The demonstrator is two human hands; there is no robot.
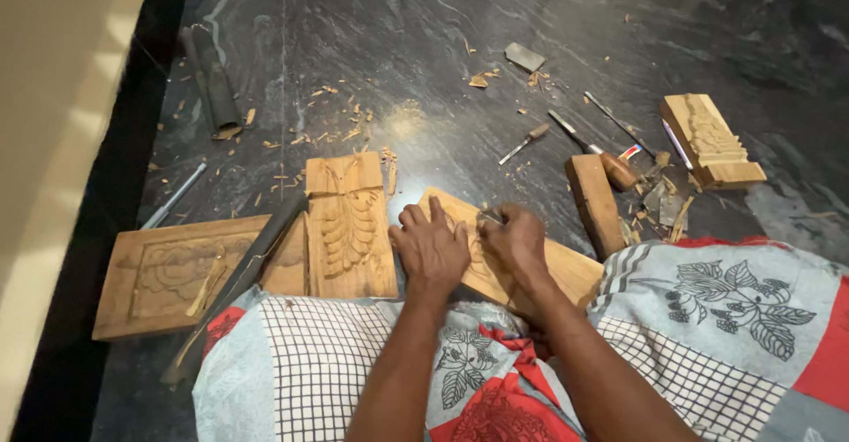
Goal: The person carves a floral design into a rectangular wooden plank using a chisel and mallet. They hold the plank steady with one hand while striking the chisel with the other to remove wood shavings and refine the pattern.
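My left hand (431, 247) lies flat, fingers apart, pressing down on a slanted wooden plank (566, 269) that rests on the dark floor in front of my lap. My right hand (513, 237) is closed around a small carving chisel (489, 217), whose metal tip shows between the two hands, touching the plank. The carved part of the plank is mostly hidden under both hands. Just left of my left hand lies a carved wooden panel with a leaf pattern (349, 225).
A larger carved board (159, 274) lies at far left with a long dark tool (243, 274) across it. Several chisels (526, 143), a wooden block (594, 203) and a stepped carved block (712, 141) lie to the right. A dark tube (212, 84) and wood chips lie farther back. Patterned cloth (725, 318) covers my legs.
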